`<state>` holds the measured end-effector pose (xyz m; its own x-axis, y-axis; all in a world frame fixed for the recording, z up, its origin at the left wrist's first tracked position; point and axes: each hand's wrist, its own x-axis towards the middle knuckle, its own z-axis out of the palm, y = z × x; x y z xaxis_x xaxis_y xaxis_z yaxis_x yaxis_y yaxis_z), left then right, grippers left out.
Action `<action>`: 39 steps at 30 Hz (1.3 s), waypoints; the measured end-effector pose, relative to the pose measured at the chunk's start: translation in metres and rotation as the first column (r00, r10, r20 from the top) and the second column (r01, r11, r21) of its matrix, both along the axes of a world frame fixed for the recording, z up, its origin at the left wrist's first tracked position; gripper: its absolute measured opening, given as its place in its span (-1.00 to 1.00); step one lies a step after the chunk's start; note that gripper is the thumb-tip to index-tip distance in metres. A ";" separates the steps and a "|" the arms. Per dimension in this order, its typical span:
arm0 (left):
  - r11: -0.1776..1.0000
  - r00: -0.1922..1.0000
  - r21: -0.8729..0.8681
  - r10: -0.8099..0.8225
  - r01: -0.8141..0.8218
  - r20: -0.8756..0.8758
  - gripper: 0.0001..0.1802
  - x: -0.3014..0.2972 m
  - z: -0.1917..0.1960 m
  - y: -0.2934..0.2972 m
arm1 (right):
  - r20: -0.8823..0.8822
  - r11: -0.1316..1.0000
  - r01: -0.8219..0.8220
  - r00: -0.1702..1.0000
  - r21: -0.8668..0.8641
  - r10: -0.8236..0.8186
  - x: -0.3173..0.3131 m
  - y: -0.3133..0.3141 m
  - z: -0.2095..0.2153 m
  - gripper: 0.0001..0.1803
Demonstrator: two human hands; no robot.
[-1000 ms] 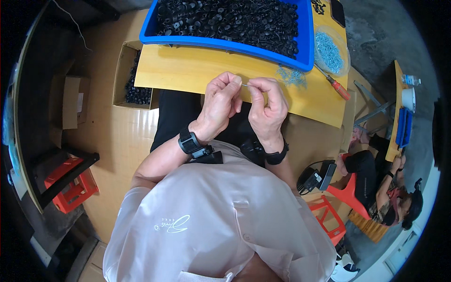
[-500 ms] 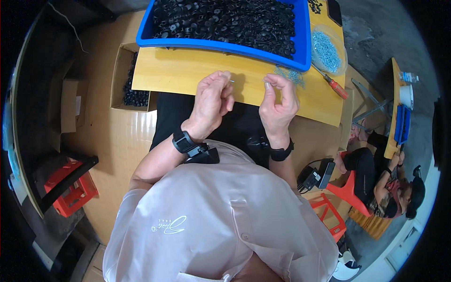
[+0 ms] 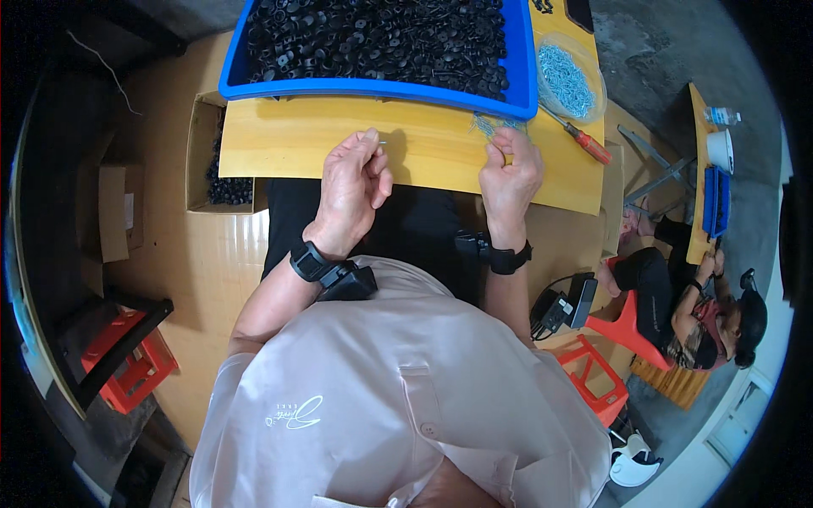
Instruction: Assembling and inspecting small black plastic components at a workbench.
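In the head view, the bare left hand (image 3: 345, 182) at eleven o'clock from the picture's centre pinches thumb and forefinger closed on a slim silvery metal piece (image 3: 383, 142), which juts out over the yellow flat tabletop (image 3: 288, 152). At two o'clock the bare right hand (image 3: 511, 178) bends its fingers at the small loose heap of thin silvery metal pieces (image 3: 483, 125), though whether they grip anything I cannot tell. The blue rectangular plastic tray (image 3: 373, 91) of black parts lies at twelve, the red-handled screwdriver (image 3: 590, 146) at two
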<state>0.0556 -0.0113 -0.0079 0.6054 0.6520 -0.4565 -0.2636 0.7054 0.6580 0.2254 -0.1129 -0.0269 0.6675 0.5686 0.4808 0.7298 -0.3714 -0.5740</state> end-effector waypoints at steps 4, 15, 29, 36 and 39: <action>1.000 1.000 -0.004 0.015 -0.015 0.002 -0.78 0.000 0.001 0.000 | -0.044 0.996 -0.024 0.999 0.091 0.028 0.005 0.000 -0.005 -0.80; 1.000 0.997 -0.008 -0.003 0.003 0.083 -0.79 -0.001 0.000 -0.008 | -0.188 0.972 -0.146 0.965 0.186 0.181 -0.019 -0.004 0.011 -0.89; 0.998 0.949 -0.021 -0.049 0.059 0.311 -0.51 -0.027 0.014 -0.026 | -0.543 0.820 -0.345 0.622 0.457 0.564 -0.071 0.021 0.023 -0.98; 0.998 0.877 -0.016 -0.050 0.065 0.478 -0.48 -0.049 0.012 -0.025 | -0.525 0.797 -0.329 0.616 0.506 0.588 -0.086 0.015 0.026 -0.99; 0.999 0.885 0.005 -0.038 0.040 0.463 -0.52 -0.051 0.015 -0.028 | -0.461 0.780 -0.361 0.650 0.512 0.604 -0.091 0.014 0.031 -0.98</action>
